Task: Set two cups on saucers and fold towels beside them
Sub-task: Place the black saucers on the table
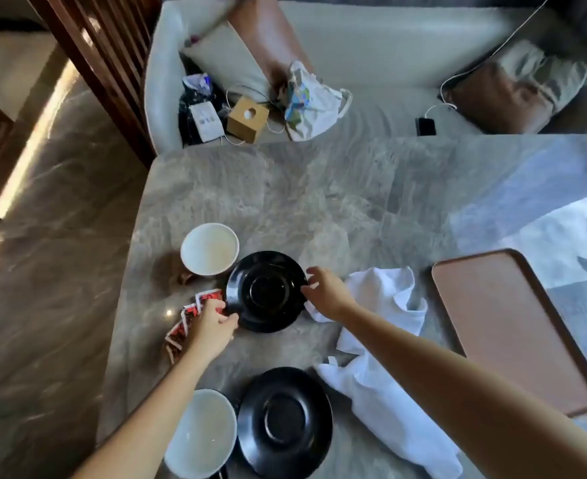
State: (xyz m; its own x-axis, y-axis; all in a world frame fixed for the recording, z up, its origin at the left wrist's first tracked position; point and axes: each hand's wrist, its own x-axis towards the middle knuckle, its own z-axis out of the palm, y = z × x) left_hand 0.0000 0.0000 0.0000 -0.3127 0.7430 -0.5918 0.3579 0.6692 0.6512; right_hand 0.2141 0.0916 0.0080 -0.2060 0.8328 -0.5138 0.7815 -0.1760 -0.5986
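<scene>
Two black saucers lie on the marble table (319, 188). My left hand (212, 326) pinches the left rim of the far saucer (266, 292), and my right hand (323, 292) holds its right rim. A white cup (210, 248) stands just left of and behind that saucer. The near saucer (285, 421) sits close to me with a second white cup (200, 433) beside it on the left. Crumpled white towels lie to the right, one (388, 292) by the far saucer and one (385, 409) by the near saucer.
Red-and-white sachets (190, 316) are fanned out under my left hand. A brown tray (513, 326) lies at the table's right. Behind the table is a pale sofa (371, 46) holding cushions, a wooden tissue box (247, 119), a bag (311, 102) and a phone on a cable.
</scene>
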